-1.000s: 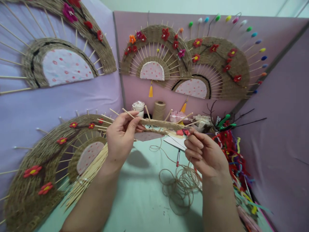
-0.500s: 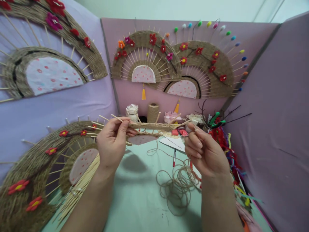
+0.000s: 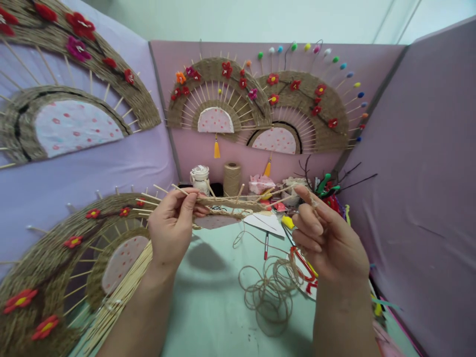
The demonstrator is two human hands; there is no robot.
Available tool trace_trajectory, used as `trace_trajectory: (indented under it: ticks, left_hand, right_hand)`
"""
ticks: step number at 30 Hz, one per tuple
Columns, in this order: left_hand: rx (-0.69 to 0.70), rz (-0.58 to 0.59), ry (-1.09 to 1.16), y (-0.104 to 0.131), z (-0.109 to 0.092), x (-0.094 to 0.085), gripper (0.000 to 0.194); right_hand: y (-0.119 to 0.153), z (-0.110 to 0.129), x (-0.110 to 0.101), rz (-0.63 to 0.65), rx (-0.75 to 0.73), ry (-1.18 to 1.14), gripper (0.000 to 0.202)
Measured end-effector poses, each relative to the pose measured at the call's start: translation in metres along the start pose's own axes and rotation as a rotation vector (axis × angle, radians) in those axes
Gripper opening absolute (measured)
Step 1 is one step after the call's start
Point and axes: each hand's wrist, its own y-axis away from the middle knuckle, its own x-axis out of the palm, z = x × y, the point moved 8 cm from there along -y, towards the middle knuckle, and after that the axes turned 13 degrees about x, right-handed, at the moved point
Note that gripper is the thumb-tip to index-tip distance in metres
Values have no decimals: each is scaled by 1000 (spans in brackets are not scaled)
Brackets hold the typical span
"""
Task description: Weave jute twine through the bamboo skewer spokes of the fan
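My left hand (image 3: 171,223) is closed on the left end of a small unfinished fan (image 3: 219,221), pinching it between thumb and fingers. This fan has a pale half-round base, a twine-wound edge and thin wooden sticks poking outward. It is tilted nearly edge-on to me, above the table. My right hand (image 3: 329,243) is closed on jute twine (image 3: 282,190), which runs taut from the fan to the raised index finger. More of the same twine lies in a loose tangle (image 3: 267,302) on the table below.
A bundle of wooden sticks (image 3: 119,297) lies by my left forearm, beside a finished fan (image 3: 74,263). A twine spool (image 3: 232,179) and a white jar (image 3: 201,178) stand at the back. A pen (image 3: 266,246) lies near white paper (image 3: 264,223). Dark twigs (image 3: 308,171) and colourful craft bits crowd the right.
My right hand has moved right, away from the fan, and a longer stretch of twine now shows between them. My left hand still holds the fan. The camera view has shifted slightly.
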Motion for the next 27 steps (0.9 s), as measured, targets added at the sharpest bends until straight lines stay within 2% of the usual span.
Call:
trace_trajectory:
  ticks: [8, 13, 16, 20, 23, 27]
  left_hand:
    - [7, -26, -16, -2, -2, -4, 13]
    - [16, -94, -6, -4, 0, -12, 14]
    - [25, -153, -9, -6, 0, -18, 14]
    - [15, -155, 9, -6, 0, -17, 14]
    - [0, -111, 35, 0, 0, -8, 14]
    - [50, 3, 28, 12, -5, 14, 14]
  right_hand:
    - [-26, -21, -9, 71, 195, -55, 23]
    - [-38, -34, -20, -43, 203, 135, 21]
    - [-40, -35, -31, -125, 137, 397, 22]
    - [-41, -37, -33, -155, 99, 947, 32]
    - [-37, -35, -19, -155, 2, 1261, 33]
    - [-24, -45, 13, -23, -71, 1507, 32]
